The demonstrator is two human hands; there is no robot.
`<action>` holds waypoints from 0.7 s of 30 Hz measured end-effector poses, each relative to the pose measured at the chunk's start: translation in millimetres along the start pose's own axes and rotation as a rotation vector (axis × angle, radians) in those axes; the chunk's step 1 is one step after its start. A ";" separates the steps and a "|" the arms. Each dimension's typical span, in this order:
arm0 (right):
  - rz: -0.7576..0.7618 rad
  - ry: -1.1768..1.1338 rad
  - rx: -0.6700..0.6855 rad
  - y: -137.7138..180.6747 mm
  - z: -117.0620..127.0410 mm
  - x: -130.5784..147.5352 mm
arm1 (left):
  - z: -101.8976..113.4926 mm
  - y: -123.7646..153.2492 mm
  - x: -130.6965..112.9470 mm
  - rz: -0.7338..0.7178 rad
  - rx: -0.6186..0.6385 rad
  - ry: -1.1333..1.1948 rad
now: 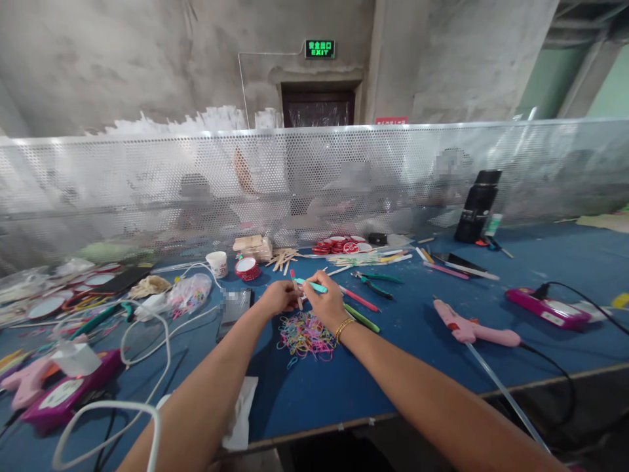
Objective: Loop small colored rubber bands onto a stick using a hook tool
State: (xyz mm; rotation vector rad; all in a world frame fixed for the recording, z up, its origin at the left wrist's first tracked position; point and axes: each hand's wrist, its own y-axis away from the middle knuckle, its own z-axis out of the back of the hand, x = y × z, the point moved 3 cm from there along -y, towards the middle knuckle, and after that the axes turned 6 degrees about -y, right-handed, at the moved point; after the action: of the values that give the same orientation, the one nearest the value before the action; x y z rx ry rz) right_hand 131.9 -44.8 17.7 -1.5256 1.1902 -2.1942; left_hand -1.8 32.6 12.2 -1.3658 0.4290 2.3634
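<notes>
My left hand (278, 297) and my right hand (325, 303) meet above the blue table (393, 367). The left hand's fingers are closed on a small bundle of sticks (297, 288), one with a red tip, standing upright. In the right hand, closed fingers pinch a teal stick (311, 284) that lies crosswise against the bundle. A gold bracelet (344, 327) sits on my right wrist. Just below both hands lies a pile of small coloured rubber bands (305, 335).
A pink glue gun (472, 330) lies to the right, another (27, 380) at far left. Loose coloured sticks (361, 300), teal pliers (376, 280), red tape rolls (339, 246), a phone (234, 308), a black flask (477, 205) and white cables (147, 354) surround the hands. A perforated screen (314, 177) runs behind.
</notes>
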 end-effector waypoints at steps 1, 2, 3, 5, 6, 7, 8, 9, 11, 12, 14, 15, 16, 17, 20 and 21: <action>-0.004 0.008 -0.007 -0.1 0.3 -0.4 | 0.1 -0.1 0.2 0.004 0.001 -0.002; -0.008 0.020 -0.018 -0.2 0.7 -0.8 | 0.2 -0.4 0.6 0.010 0.000 -0.004; -0.013 0.034 -0.033 -0.3 1.3 -1.1 | 0.3 -0.7 1.1 0.013 -0.001 -0.005; -0.022 0.060 -0.062 -0.2 2.6 -1.3 | 0.1 -1.7 2.3 0.015 0.000 -0.005; -0.022 0.065 -0.070 -0.2 3.1 -0.9 | 0.0 -2.1 2.9 0.014 0.000 -0.003; -0.020 0.065 -0.070 -0.1 3.3 -0.3 | -0.2 -2.6 3.3 0.012 -0.001 0.000; -0.015 0.060 -0.063 0.1 3.1 0.6 | -0.4 -2.9 3.7 0.012 -0.003 0.004; -0.010 0.054 -0.052 0.3 2.7 1.5 | -0.5 -3.0 3.9 0.012 -0.006 0.008; -0.003 0.041 -0.020 0.6 1.4 3.0 | -0.5 -2.9 3.7 0.015 -0.009 0.017; 0.000 0.036 -0.005 0.8 0.6 3.4 | -0.4 -2.6 3.4 0.017 -0.007 0.020; 0.004 0.032 0.015 0.8 -0.4 3.3 | -0.2 -1.8 2.6 0.018 0.000 0.020; 0.006 0.036 0.017 0.8 -0.5 3.0 | -0.1 -1.4 2.2 0.016 0.004 0.018; 0.007 0.044 0.010 0.6 -0.3 2.5 | 0.0 -1.1 1.8 0.013 0.006 0.015; 0.005 0.055 -0.003 0.5 0.3 1.9 | 0.1 -1.0 1.6 0.009 0.007 0.013; -0.005 0.079 -0.046 0.2 2.2 1.2 | -0.2 -1.3 1.7 0.012 0.002 0.011; -0.006 0.076 -0.049 0.2 2.4 1.4 | -0.3 -1.5 1.9 0.015 -0.001 0.011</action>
State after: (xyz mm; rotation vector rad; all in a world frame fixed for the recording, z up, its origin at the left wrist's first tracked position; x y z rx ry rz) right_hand 133.2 -47.0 18.8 -1.4777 1.2722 -2.2622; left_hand -1.7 34.1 10.2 -1.3818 0.4432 2.3696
